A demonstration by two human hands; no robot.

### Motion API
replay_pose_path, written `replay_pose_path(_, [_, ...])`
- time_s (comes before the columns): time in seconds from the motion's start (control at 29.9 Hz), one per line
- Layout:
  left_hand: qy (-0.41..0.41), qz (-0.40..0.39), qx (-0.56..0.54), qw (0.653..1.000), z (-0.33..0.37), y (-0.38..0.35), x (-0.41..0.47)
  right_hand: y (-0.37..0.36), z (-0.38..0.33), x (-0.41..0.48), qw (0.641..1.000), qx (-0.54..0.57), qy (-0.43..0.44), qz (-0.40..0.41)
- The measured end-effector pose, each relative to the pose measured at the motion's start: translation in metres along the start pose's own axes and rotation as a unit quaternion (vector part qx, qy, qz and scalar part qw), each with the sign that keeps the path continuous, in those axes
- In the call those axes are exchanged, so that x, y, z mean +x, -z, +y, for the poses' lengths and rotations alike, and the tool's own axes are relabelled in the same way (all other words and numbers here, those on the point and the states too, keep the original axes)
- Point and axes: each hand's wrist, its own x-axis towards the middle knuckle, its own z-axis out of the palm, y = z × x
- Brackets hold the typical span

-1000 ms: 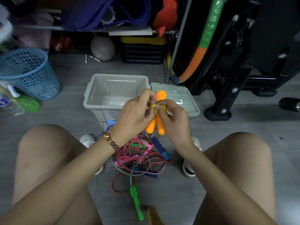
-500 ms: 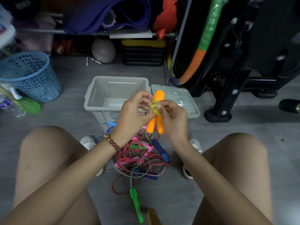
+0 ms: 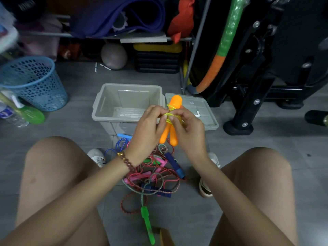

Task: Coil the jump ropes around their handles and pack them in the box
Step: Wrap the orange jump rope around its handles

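Observation:
Two orange handles [image 3: 173, 121] of a jump rope stand upright side by side between my hands, with yellow-green rope [image 3: 168, 115] wound around their middle. My right hand [image 3: 189, 129] grips the handles from the right. My left hand [image 3: 148, 131] pinches the yellow-green rope at the left of the handles. Behind them sits the open grey box [image 3: 110, 107], with its grey lid [image 3: 205, 112] lying flat to its right. On the floor between my feet lies a tangled pile of jump ropes [image 3: 152, 176] with pink, blue and green handles.
A blue mesh basket [image 3: 33, 82] stands at the left, with a green object and bottles beside it. A black exercise frame [image 3: 248, 96] fills the right. A shelf with a purple mat and a grey ball [image 3: 113, 56] is behind the box. My knees flank the pile.
The bundle and both hands stayed in front of the box. My left hand's fingers shifted on the yellow-green rope, working it at the handles' middle.

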Motion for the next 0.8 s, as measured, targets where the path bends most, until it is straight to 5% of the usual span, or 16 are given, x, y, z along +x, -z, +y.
replay_pose_path(0.8, [-0.018,-0.004,0.005,1.000,0.005,-0.003,0.015,0.000,-0.001,-0.001,0.995,-0.045,-0.026,0.089])
